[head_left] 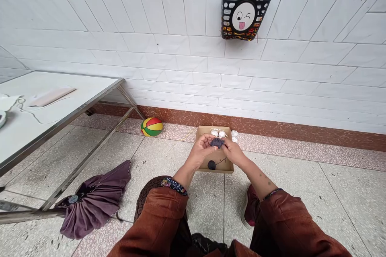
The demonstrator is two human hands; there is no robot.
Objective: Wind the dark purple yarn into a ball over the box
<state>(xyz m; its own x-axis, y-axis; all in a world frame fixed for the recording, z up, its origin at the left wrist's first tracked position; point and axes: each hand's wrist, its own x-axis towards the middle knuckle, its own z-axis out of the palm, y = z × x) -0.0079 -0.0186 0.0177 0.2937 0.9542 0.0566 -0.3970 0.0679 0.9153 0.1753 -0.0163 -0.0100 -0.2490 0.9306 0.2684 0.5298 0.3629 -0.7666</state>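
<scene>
Between my two hands is a small bundle of dark grey yarn [216, 142], held above a shallow cardboard box [214, 171]. My left hand [202, 150] has its fingers curled around the bundle's left side. My right hand [233, 151] pinches its right end. Inside the box, a black ball of yarn [212, 165] lies near the front, with a dark strand trailing to the right. White yarn balls [222, 133] sit at the back of the box, partly hidden by my hands.
More white balls [234, 135] lie on the floor right of the box. A striped ball [151, 127] rests by the wall. Left are a steel-framed table [87, 88] and a purple folded umbrella [99, 202]. A black basket [245, 18] hangs from the rail.
</scene>
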